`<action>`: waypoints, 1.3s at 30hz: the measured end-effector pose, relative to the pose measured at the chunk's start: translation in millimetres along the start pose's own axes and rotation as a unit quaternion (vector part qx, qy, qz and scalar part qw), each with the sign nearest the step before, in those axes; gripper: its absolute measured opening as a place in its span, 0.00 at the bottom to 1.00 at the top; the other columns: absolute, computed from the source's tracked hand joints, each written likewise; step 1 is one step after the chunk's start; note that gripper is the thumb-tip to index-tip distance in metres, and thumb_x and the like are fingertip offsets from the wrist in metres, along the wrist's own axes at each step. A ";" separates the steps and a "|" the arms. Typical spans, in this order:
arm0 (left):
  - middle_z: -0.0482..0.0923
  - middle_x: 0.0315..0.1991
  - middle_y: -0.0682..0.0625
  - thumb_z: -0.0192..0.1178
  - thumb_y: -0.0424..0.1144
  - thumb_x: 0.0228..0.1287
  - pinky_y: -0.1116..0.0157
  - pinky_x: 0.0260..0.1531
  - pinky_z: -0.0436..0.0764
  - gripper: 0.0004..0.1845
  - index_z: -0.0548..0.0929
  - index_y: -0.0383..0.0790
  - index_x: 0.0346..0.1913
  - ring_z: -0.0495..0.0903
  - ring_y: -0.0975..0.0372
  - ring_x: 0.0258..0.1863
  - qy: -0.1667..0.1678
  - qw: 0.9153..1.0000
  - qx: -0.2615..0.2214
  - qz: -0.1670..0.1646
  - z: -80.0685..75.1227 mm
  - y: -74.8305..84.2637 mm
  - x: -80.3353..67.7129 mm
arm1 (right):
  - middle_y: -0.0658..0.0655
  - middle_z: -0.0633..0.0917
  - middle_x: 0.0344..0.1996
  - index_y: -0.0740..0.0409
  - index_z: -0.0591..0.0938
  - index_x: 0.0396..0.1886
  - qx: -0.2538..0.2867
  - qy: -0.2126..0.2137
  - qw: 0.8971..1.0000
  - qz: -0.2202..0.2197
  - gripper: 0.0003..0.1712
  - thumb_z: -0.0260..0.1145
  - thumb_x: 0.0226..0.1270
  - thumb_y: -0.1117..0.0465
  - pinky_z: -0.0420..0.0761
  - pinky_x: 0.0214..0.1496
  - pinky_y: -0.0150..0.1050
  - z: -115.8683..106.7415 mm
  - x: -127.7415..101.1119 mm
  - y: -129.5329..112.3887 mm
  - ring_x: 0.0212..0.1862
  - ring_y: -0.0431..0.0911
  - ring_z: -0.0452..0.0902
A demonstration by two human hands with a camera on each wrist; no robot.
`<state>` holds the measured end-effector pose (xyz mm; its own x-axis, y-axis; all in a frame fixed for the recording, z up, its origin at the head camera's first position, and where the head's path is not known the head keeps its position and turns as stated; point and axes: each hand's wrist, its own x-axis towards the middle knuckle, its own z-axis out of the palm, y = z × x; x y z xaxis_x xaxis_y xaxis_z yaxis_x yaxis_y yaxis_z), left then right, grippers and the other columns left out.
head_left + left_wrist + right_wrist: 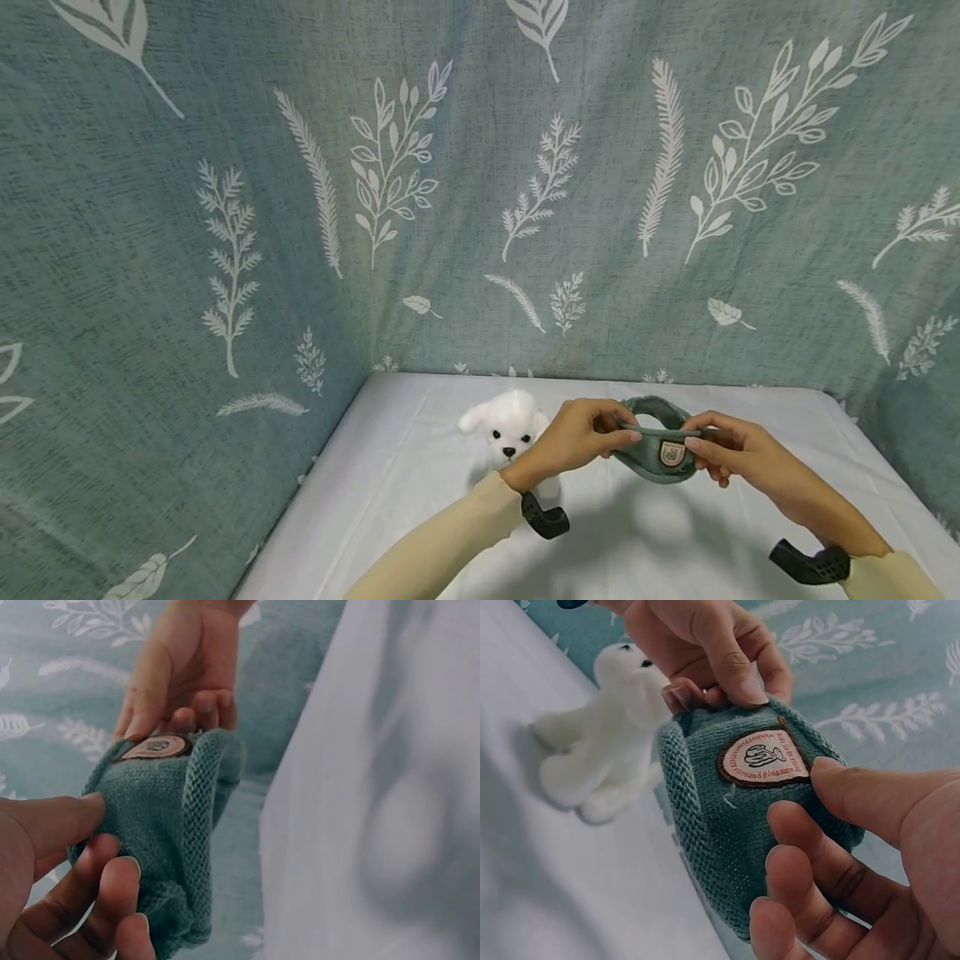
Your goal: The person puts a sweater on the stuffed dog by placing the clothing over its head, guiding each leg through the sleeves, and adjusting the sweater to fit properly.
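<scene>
A green knitted band (648, 469) with rolled edges is held up over the white table, its ring spread open in the head view. My left hand (581, 435) pinches its upper edge on the left between thumb and fingers. On the opposite side, my right hand (738, 457) pinches the same edge beside a sewn-on patch (761, 759). That patch is pinkish, with a brown border, red lettering and a small dark drawing. Behind my left wrist sits a white plush dog (513, 421), partly hidden by the arm in the head view.
White cloth (390, 517) covers the table under both hands. Blue-green curtains (465, 208) with white leaf prints hang behind the table and along its sides. A black band (545, 517) is strapped on my left wrist, another (810, 565) on my right.
</scene>
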<state>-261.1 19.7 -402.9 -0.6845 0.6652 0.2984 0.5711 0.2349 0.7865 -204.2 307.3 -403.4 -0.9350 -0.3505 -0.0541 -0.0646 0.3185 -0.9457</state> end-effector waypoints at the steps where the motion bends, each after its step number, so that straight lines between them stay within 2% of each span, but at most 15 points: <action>1: 0.83 0.28 0.49 0.66 0.44 0.73 0.70 0.23 0.77 0.07 0.87 0.49 0.48 0.78 0.66 0.20 0.001 1.000 0.002 0.002 -1.5 0.3 -0.2 | 0.61 0.82 0.37 0.59 0.75 0.62 0.001 -0.004 1.000 -0.004 0.19 0.59 0.81 0.52 0.79 0.34 0.45 0.2 0.6 -0.7 0.31 0.49 0.76; 6: 0.82 0.27 0.52 0.66 0.45 0.73 0.70 0.23 0.76 0.07 0.88 0.49 0.48 0.79 0.66 0.21 0.010 1.000 0.011 0.009 -11.2 3.1 1.2 | 0.63 0.81 0.37 0.61 0.74 0.62 -0.003 -0.011 1.000 -0.018 0.19 0.58 0.82 0.53 0.79 0.34 0.46 1.1 3.8 -7.0 0.31 0.51 0.75; 11: 0.82 0.27 0.53 0.66 0.44 0.72 0.69 0.24 0.78 0.08 0.88 0.49 0.49 0.80 0.65 0.21 0.024 1.000 0.013 0.012 -23.7 6.8 2.6 | 0.63 0.81 0.38 0.61 0.74 0.62 -0.016 0.000 1.000 -0.013 0.22 0.61 0.80 0.51 0.80 0.34 0.45 5.6 9.5 -16.4 0.32 0.51 0.76; 17: 0.83 0.28 0.53 0.66 0.45 0.72 0.68 0.23 0.79 0.07 0.88 0.50 0.48 0.80 0.64 0.22 0.023 0.999 0.030 0.009 -35.1 7.8 1.8 | 0.65 0.81 0.38 0.61 0.74 0.63 -0.026 0.002 0.999 -0.022 0.23 0.61 0.80 0.50 0.80 0.34 0.45 11.4 15.1 -24.9 0.32 0.53 0.76; 27: 0.82 0.27 0.53 0.67 0.45 0.72 0.68 0.22 0.76 0.08 0.88 0.49 0.48 0.80 0.64 0.21 0.035 0.998 0.046 0.008 -54.5 14.2 -3.4 | 0.65 0.81 0.36 0.60 0.75 0.63 -0.033 0.015 0.999 -0.036 0.23 0.63 0.79 0.50 0.80 0.34 0.45 21.7 26.7 -38.8 0.30 0.51 0.75; 34: 0.82 0.27 0.53 0.68 0.44 0.71 0.67 0.25 0.79 0.07 0.88 0.49 0.48 0.81 0.61 0.23 0.047 0.998 0.045 0.013 -70.5 13.6 -6.0 | 0.63 0.81 0.34 0.60 0.75 0.61 -0.027 0.011 0.997 -0.065 0.21 0.62 0.79 0.51 0.79 0.33 0.45 29.9 36.8 -47.2 0.30 0.50 0.75; 39: 0.83 0.29 0.52 0.67 0.45 0.71 0.65 0.28 0.81 0.08 0.88 0.49 0.49 0.82 0.59 0.24 0.049 0.998 0.041 0.016 -82.8 14.9 -8.7 | 0.65 0.81 0.35 0.59 0.75 0.61 -0.027 0.016 0.997 -0.067 0.21 0.63 0.79 0.51 0.78 0.33 0.45 35.8 43.0 -56.8 0.30 0.50 0.74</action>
<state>-284.1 -41.3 -348.9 -0.7042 0.6022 0.3761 0.6250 0.2745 0.7308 -228.2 242.6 -363.5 -0.9271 -0.3655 0.0824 -0.2076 0.3181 -0.9251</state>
